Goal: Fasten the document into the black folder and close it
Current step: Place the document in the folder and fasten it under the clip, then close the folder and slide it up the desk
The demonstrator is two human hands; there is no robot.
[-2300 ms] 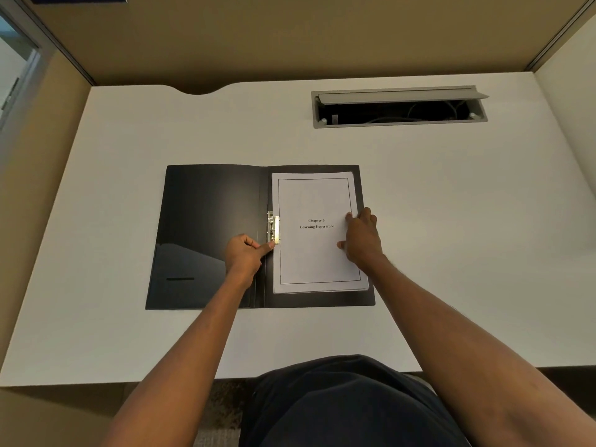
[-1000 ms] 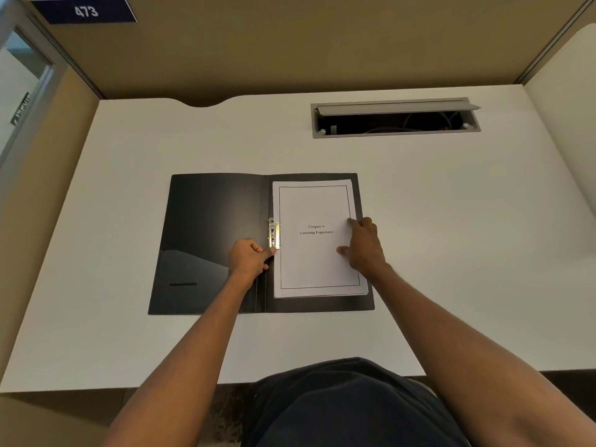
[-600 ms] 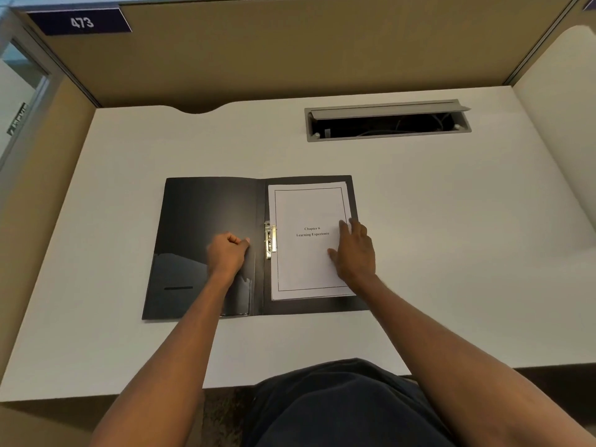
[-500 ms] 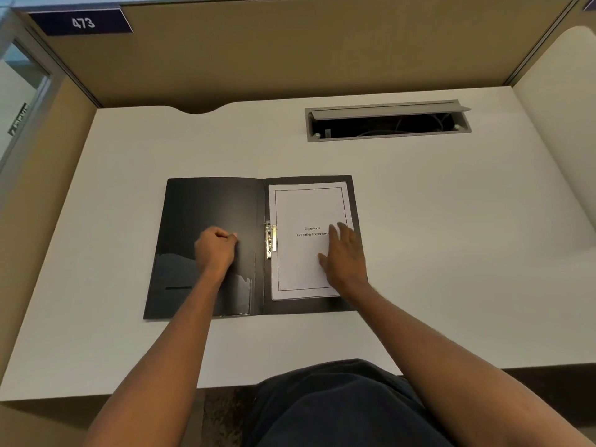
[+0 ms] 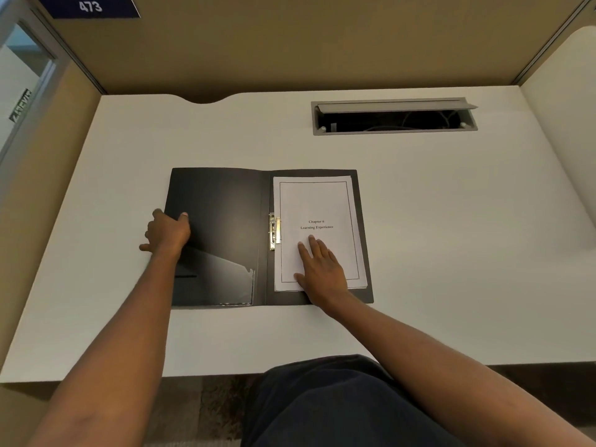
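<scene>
The black folder (image 5: 222,221) lies open on the white desk (image 5: 451,237). A white document (image 5: 317,201), headed "Chapter 6 Learning Experience", rests on its right half, with a metal clip (image 5: 274,231) down over its left edge by the spine. My left hand (image 5: 167,232) grips the outer left edge of the folder's front cover, thumb on top. My right hand (image 5: 321,269) lies flat on the lower part of the document, fingers spread. A clear pocket (image 5: 222,279) sits low inside the front cover.
A grey cable hatch (image 5: 393,116) stands open in the desk at the back right. Tan partition walls enclose the desk at the back and left, a white one at the right. A blue sign "473" (image 5: 90,6) hangs top left.
My left hand left the clip and slid left across the cover to its outer edge, now gripping it. My right hand shifted down and left on the document.
</scene>
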